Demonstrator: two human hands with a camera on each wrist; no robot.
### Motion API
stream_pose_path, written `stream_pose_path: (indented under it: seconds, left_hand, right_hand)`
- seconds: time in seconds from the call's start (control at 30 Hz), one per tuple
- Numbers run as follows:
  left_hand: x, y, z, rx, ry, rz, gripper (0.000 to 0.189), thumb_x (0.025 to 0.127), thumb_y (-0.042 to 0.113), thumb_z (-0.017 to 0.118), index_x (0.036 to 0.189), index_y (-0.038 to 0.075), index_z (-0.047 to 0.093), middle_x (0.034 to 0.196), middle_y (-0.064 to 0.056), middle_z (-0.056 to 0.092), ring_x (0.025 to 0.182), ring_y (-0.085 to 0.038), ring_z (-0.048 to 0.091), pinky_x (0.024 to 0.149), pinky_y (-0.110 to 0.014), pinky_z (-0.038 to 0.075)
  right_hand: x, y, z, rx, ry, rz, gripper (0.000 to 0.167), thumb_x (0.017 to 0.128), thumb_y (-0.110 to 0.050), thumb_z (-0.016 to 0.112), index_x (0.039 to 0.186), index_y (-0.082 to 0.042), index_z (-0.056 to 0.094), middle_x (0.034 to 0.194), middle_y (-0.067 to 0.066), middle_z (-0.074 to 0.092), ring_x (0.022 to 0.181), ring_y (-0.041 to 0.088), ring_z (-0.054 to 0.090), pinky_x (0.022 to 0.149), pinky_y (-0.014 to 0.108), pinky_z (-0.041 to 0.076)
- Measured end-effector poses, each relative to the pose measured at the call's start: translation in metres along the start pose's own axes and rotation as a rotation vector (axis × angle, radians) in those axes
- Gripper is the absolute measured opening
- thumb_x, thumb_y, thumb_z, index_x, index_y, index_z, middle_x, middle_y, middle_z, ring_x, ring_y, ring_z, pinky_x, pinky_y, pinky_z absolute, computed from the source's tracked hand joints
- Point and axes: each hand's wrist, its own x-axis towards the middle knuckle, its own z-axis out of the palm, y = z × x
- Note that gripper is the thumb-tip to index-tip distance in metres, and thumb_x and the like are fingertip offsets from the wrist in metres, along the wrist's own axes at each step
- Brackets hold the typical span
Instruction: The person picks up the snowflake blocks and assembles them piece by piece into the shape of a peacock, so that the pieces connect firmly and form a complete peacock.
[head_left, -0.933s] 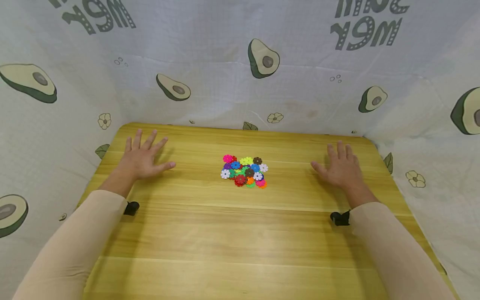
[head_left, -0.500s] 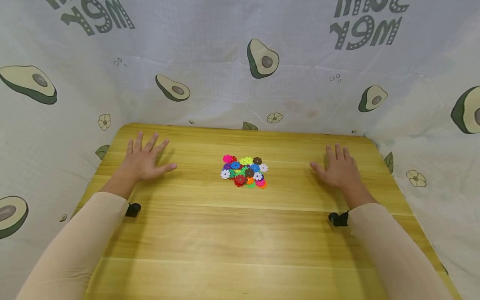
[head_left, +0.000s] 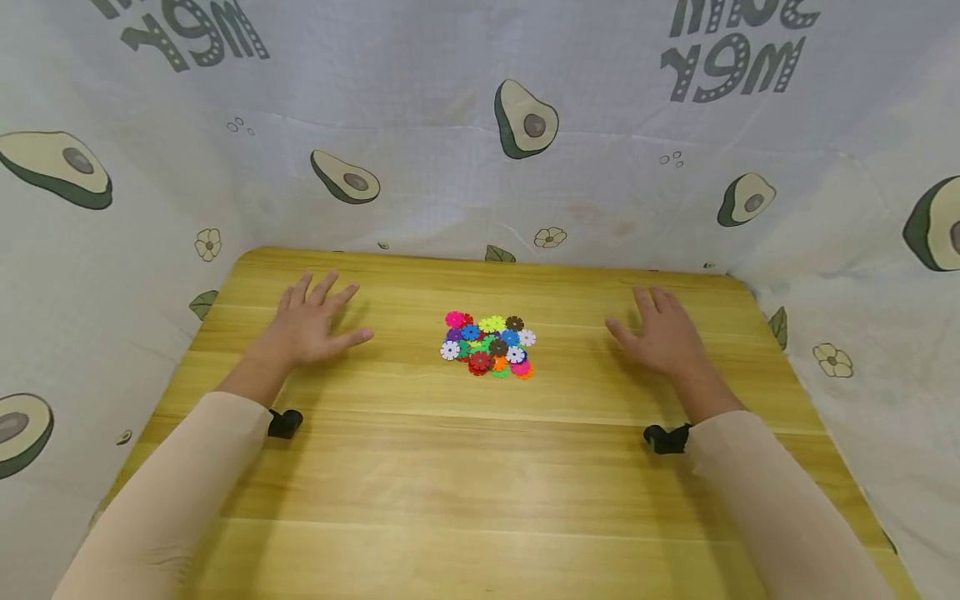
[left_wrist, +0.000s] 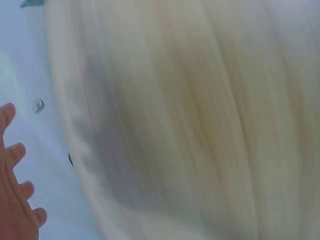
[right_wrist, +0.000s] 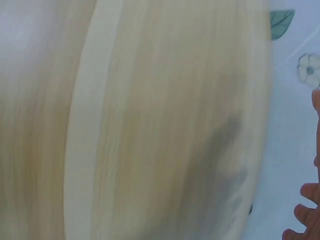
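Note:
A cluster of small notched plastic discs, snowflake-shaped building pieces, lies near the middle of the wooden table. Red, pink, blue, white, yellow, green, orange, brown and purple ones overlap each other. To their left, my left hand is held over the table with fingers spread and nothing in it. My right hand is on the other side of the cluster, thumb pointing inward, also holding nothing. In the left wrist view, fingertips show at the left edge; the right wrist view catches fingers at its right edge.
A white cloth printed with avocados and flowers hangs behind the table and along both sides. Each wrist bears a small black device, one at the left cuff and one at the right cuff.
Both hands have moved inward toward the discs, the left one rightward and the right one leftward. The right hand's fingers look closer together. The discs have stayed in place.

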Motion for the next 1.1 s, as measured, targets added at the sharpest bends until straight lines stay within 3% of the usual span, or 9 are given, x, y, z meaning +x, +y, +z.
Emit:
stream_pose_path:
  seconds: [0.17,0.33,0.47,0.67,0.93,1.1]
  left_hand:
    - [0.002,0.014,0.007,-0.071,0.016,0.025,0.090,0.094,0.074,0.049,0.162,0.020,0.028,0.169,-0.022,0.017,0.148,-0.055,0.021,0.119,-0.073,0.022]
    - [0.005,0.031,0.016,-0.166,0.002,0.044,0.085,0.094,0.070,0.054,0.159,0.018,0.035,0.158,-0.020,0.036,0.139,-0.046,0.035,0.112,-0.069,0.038]
    - [0.007,0.046,0.026,-0.248,-0.008,0.060,0.076,0.096,0.062,0.057,0.155,0.016,0.042,0.149,-0.018,0.046,0.134,-0.041,0.042,0.111,-0.066,0.042]
    - [0.011,0.067,0.040,-0.357,-0.018,0.098,0.062,0.099,0.048,0.061,0.147,0.010,0.053,0.138,-0.017,0.060,0.129,-0.039,0.049,0.113,-0.059,0.041]
    - [0.017,0.095,0.049,-0.641,-0.080,0.091,0.051,0.102,0.034,0.062,0.143,0.006,0.055,0.132,-0.016,0.064,0.121,-0.034,0.060,0.104,-0.050,0.052]
    - [0.023,0.108,0.060,-0.631,-0.051,0.101,0.044,0.099,0.029,0.067,0.136,0.005,0.062,0.126,-0.013,0.067,0.118,-0.029,0.061,0.105,-0.047,0.051]
  right_hand:
    - [0.000,-0.026,-0.002,0.073,-0.023,-0.010,0.089,0.102,-0.062,0.046,0.161,-0.001,0.020,0.162,0.032,0.025,0.148,0.054,0.024,0.120,0.071,0.023]
    - [-0.003,-0.055,0.000,0.113,-0.058,-0.020,0.083,0.102,-0.061,0.047,0.162,-0.008,0.024,0.162,0.029,0.029,0.147,0.052,0.028,0.118,0.071,0.028]
    - [-0.004,-0.078,0.007,0.143,-0.059,-0.039,0.074,0.102,-0.054,0.054,0.158,-0.011,0.034,0.155,0.025,0.041,0.140,0.047,0.043,0.112,0.068,0.040]
    - [-0.005,-0.113,0.026,0.211,-0.050,-0.112,0.057,0.100,-0.041,0.065,0.145,-0.008,0.054,0.131,0.016,0.062,0.112,0.034,0.063,0.092,0.053,0.057]
    - [-0.007,-0.146,0.051,0.294,-0.056,-0.141,0.043,0.097,-0.037,0.070,0.129,-0.009,0.068,0.109,0.010,0.071,0.088,0.022,0.063,0.078,0.038,0.057]
    - [-0.004,-0.157,0.070,0.336,-0.009,-0.162,0.031,0.094,-0.036,0.074,0.113,-0.013,0.074,0.096,0.004,0.069,0.081,0.017,0.060,0.072,0.032,0.053]
